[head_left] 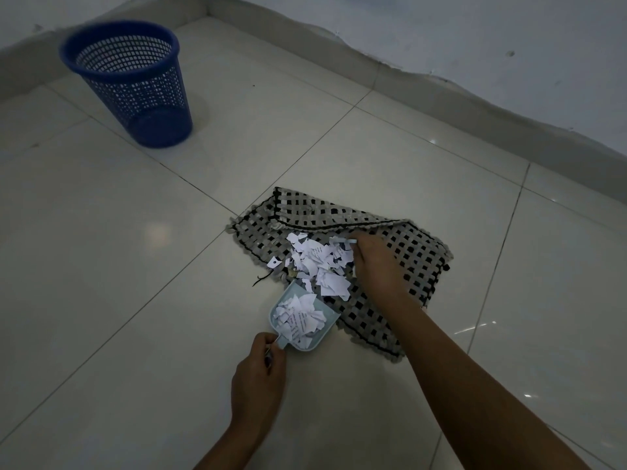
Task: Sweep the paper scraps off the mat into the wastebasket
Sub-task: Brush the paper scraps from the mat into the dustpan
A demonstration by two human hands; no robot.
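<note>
A grey and black woven mat [400,252] lies on the tiled floor, its far edge folded over. White paper scraps [319,262] are piled on its left part. A small light-blue dustpan [325,334], holding several scraps, rests at the mat's near-left edge. My left hand [259,378] grips the dustpan's short handle. My right hand [376,262] is on the mat just right of the pile, closed on a small light-blue brush [342,239] whose tip shows above the scraps. A blue mesh wastebasket [130,83] stands upright at the far left.
Glossy pale floor tiles [135,266] spread between the mat and the wastebasket. A wall with a low skirting [509,106] runs along the back and right. A dark thread [263,278] trails from the mat's left edge.
</note>
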